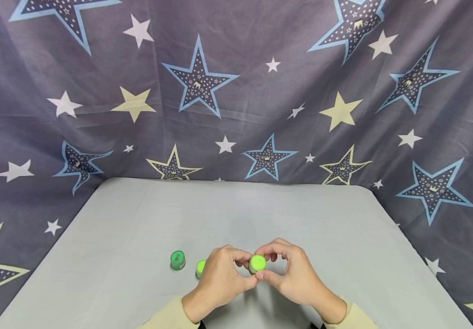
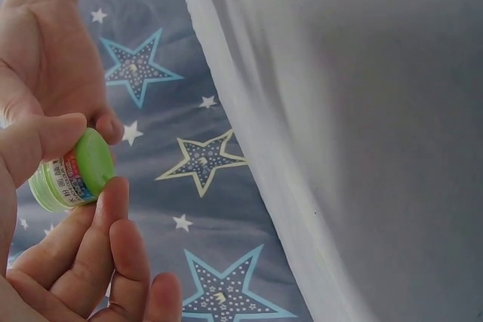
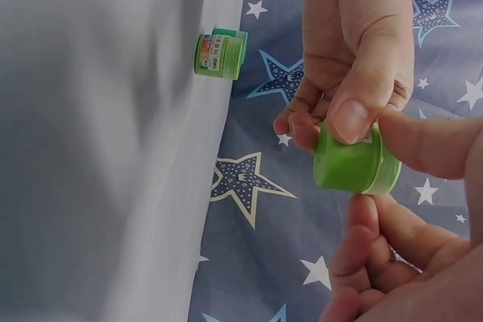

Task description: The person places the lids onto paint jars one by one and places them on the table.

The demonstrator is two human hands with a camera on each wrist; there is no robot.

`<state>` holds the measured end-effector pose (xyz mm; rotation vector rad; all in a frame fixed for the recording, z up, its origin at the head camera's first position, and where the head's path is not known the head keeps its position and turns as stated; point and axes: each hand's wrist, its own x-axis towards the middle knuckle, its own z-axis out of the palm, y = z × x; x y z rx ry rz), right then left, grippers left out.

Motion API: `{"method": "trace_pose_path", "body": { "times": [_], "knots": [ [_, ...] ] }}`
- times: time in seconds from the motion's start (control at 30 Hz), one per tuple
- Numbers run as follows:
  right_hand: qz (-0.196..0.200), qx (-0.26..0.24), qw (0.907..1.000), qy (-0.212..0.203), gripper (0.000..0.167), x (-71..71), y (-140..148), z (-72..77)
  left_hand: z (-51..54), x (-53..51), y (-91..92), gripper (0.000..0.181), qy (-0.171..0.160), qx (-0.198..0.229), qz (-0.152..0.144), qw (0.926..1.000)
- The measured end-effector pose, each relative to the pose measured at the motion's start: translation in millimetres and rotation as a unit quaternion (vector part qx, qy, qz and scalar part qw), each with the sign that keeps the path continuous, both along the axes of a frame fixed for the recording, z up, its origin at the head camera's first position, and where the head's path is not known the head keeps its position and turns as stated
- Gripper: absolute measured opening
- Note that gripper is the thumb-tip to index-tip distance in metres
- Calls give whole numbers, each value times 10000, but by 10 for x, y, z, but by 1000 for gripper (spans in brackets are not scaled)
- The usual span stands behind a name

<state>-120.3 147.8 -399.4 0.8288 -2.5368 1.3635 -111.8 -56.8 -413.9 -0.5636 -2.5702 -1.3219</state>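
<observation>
Over the near part of the table, both hands hold one small round jar with a bright green lid (image 1: pixel 258 263). My left hand (image 1: pixel 224 276) pinches it from the left with thumb and fingertips. From the right, my right hand (image 1: pixel 296 276) grips it between thumb and fingers. A printed label (image 2: pixel 74 179) wraps its side in the left wrist view. Left of the hands stands another light green jar (image 1: pixel 200 268), partly hidden behind my left hand. Farther left is a darker green jar (image 1: pixel 177 260); the right wrist view shows it partly behind the light green one (image 3: pixel 217 56).
A pale grey cloth covers the table (image 1: pixel 236 210). Behind it and at its sides hangs a dark curtain (image 1: pixel 236 123) patterned with stars. The two standing jars sit close together left of the hands.
</observation>
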Motion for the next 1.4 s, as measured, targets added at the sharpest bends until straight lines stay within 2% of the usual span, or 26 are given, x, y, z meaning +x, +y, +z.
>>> {"method": "trace_pose_path", "body": {
  "times": [0.47,0.63,0.83,1.0,1.4],
  "knots": [
    [-299,-46,9994,-160,33,-5,-18,-11,7,6,-4,25,31,35,45,10000],
    [-173,-39,9998,-70,35,-8,-5,-15,4,8,-6,24,30,57,7,10000],
    [182,-43,9996,191,42,-15,25,-7,1,5,-4,19,59,38,-22,10000],
    [403,-124,9990,142,38,-12,22,15,1,5,-3,20,92,27,-30,9999],
    [283,-103,9995,35,32,-12,12,7,8,8,-1,18,58,-16,-16,10000]
  ]
}}
